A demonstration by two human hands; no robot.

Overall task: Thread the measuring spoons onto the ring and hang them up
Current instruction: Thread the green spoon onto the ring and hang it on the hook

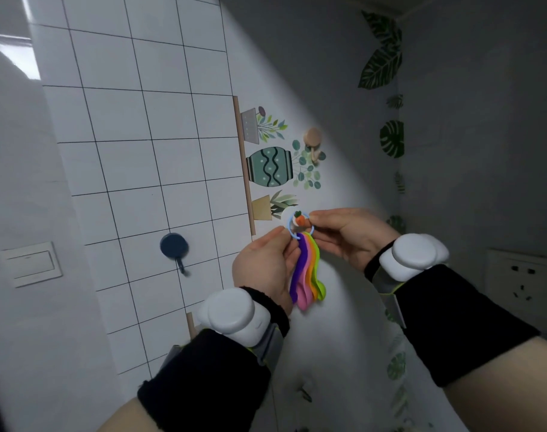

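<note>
A flat white switch (30, 264) sits on the far left wall. Next come glossy white square tiles (125, 151) with thin dark grout lines. On them is a round, dark blue hook (174, 246) with a small prong below.

The left hand (263, 263) reaches up from a black sleeve, with a smooth white rounded tracker (231, 310) strapped at the wrist. Its thumb and fingertips pinch the lower left of the ring (301, 228), a thin pale-blue plastic loop. The spoons (308, 275) are threaded on the ring and hang from it in a fan of wavy, matte handles: purple, pink, orange, green. Their bowls bunch together at the bottom, beside the left wrist.

The ring lies over a small carrot hook (300, 219) on a round white pad on the wall. Whether the loop is caught on it cannot be told.

Above are flat plant-pot stickers (269, 166) and a rounded wooden peg (312, 145).

The right hand (344, 238), palm toward the camera, pinches the ring's right side between thumb and curled fingers, and its wrist carries a like tracker (412, 257). On the far right are leaf stickers (384, 51) and a white socket (521, 275).
</note>
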